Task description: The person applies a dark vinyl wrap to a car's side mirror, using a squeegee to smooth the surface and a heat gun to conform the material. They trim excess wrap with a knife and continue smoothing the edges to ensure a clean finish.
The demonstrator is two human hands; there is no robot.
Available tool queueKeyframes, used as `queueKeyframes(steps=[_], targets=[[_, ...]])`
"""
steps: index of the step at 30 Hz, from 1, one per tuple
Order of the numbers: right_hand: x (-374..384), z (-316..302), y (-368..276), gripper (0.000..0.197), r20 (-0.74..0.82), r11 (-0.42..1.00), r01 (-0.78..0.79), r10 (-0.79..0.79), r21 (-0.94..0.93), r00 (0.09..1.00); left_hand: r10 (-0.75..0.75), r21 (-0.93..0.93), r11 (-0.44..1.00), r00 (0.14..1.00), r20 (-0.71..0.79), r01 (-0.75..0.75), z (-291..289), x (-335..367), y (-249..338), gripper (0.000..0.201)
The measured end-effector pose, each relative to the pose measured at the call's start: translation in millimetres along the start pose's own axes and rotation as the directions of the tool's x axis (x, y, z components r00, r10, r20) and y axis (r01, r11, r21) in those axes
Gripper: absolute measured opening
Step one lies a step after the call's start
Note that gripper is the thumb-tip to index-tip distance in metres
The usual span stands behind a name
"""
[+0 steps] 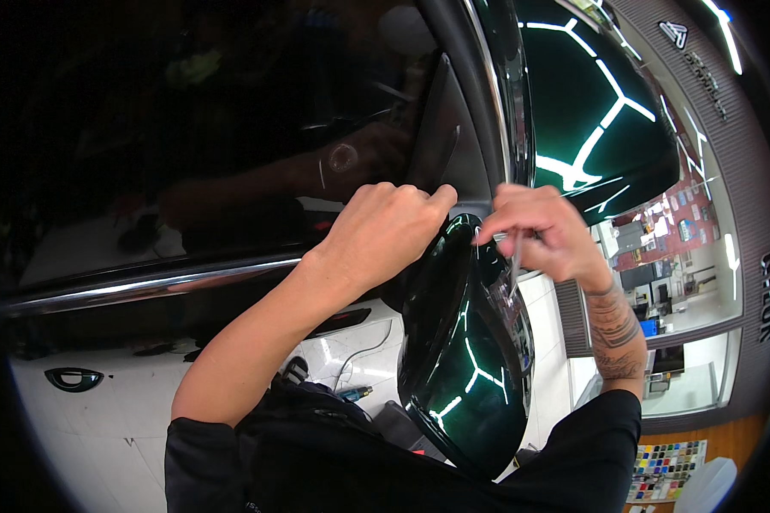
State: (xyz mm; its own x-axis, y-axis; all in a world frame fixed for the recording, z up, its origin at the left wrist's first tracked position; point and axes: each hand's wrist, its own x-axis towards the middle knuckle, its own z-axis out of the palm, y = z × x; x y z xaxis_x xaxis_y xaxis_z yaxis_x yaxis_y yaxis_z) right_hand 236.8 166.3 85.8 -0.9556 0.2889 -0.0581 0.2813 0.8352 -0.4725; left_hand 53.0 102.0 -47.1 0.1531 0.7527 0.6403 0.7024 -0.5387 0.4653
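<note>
Head view: I have both hands at the door mirror [470, 385], a dark green, glossy housing standing out from the front lower corner of the car's side window [231, 128]. Left hand [389, 222] sits over the mirror's inner end, just beside the triangular trim piece [453, 145] that fills that window corner. Its fingers curl under and the tips are hidden from me, so I cannot tell whether they pinch anything or merely press.

Right hand [552, 222] is across the same end of the housing, slightly blurred, thumb and fingers drawn together on what I read as a slim pale strip [517, 261]. Tool or loose edge: cannot tell.

Progress, judged from how things lie: mirror appears attached, trim piece in its corner, chrome strip [154, 286] seated along the window's lower edge. The broad outer part of the housing looks smooth and evenly glossy; I make out no loose edge there. Both hands are gathered at the narrow end by the door, so I judge the work there to be mid-step and unfinished. How much is left on the hidden underside: not determinable from my angle.
</note>
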Motion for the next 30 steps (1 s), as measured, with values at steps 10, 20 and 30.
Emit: queueKeyframes(steps=[10, 20, 30], targets=[[18.1, 14.6, 5.4, 0.043, 0.169, 0.969, 0.024, 0.019, -0.246, 0.985, -0.026, 0.03, 0.999, 0.995, 0.094, 0.024, -7.9, 11.2, 7.3, 0.009], [12.1, 20.9, 5.9, 0.044, 0.082, 0.971, -0.138, 0.157, -0.196, 0.984, -0.25, -0.1, 0.966, 0.958, -0.139, 0.238, -0.6, -36.5, 9.7, 0.013], [-11.8, 19.2, 26.4, 0.043, -0.17, 0.958, -0.201, 0.237, 0.206, 0.956, -0.183, -0.397, 0.904, 0.983, -0.017, 0.161, -51.9, -97.0, 16.2, 0.012]])
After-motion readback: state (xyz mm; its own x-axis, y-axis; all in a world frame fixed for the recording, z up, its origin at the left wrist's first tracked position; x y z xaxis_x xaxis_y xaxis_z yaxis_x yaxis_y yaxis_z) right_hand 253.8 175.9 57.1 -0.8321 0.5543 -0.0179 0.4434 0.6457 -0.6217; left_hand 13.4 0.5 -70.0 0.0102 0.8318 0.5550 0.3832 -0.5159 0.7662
